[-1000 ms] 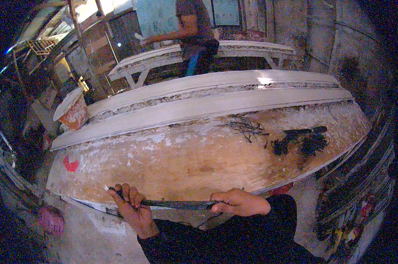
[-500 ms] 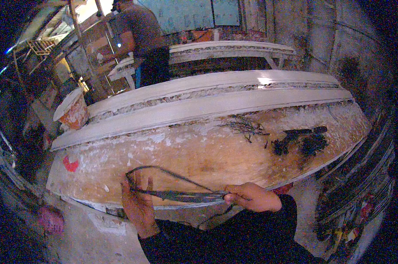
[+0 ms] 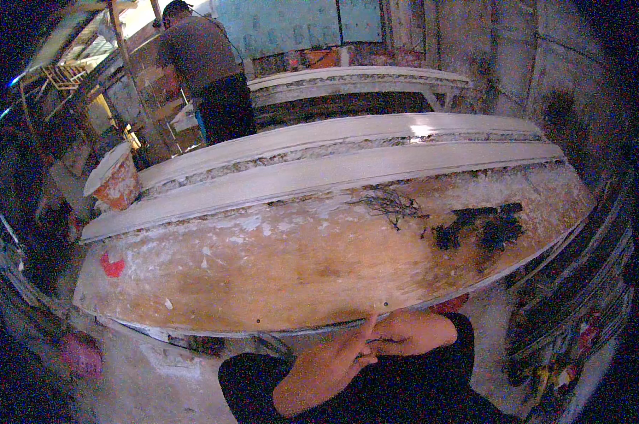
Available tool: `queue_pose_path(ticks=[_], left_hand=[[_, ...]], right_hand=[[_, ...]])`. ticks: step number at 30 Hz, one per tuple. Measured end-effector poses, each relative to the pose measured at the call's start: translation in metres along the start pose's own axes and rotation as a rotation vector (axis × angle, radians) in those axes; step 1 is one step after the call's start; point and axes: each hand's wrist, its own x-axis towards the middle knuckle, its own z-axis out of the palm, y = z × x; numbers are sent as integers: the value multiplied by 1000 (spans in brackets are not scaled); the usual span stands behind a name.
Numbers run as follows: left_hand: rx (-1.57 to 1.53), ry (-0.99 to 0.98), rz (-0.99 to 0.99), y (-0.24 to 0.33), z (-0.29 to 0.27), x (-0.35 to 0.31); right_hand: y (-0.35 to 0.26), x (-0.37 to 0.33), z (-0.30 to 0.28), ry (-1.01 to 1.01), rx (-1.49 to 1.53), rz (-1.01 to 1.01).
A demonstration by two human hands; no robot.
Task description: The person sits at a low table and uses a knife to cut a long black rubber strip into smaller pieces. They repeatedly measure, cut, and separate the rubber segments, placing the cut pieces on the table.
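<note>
My two hands meet just off the near edge of a long wooden worktable (image 3: 277,268), right of the middle. My right hand (image 3: 413,332) is closed, with a bit of black cord (image 3: 389,342) showing at its fingers. Against it is my left hand (image 3: 337,360), fingers bent in at the cord and one finger pointing up. A dark, blurred length of the cord hangs left of the hands, below the table edge. Much of the cord is hidden by my hands and dark sleeves. On the tabletop lie a tangle of thin black strands (image 3: 390,205) and thicker black bundles (image 3: 478,225).
Two long white plaster-like strips (image 3: 319,166) run along the table's far side. A plaster-caked orange bucket (image 3: 118,180) stands at their left end. Behind, a person (image 3: 203,60) stands at another white-topped bench (image 3: 362,78). A red patch (image 3: 112,264) marks the table's left end.
My left hand has moved right and down to meet the right hand. The wide cord loop stretched between them has collapsed and dropped from the tabletop. The person behind has shifted left.
</note>
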Motion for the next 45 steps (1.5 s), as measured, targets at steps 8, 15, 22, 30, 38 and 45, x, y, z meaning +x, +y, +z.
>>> queue_pose_path(ticks=[8,15,22,30,38,45], left_hand=[[-94,68,-131,-14,-4,-1],[-273,210,-93,-31,-13,0],[-472,328,-201,-25,-9,4],[-254,465,-282,-28,9,13],[-219,449,-255,-36,16,13],[-129,375,-253,-34,11,11]], right_hand=[[-3,-2,-5,158,99,67],[5,-11,-9,358,569,182],[8,9,4,441,742,34],[4,32,26,535,1018,57],[-8,37,32,614,1215,108],[-3,42,37,722,1019,53]])
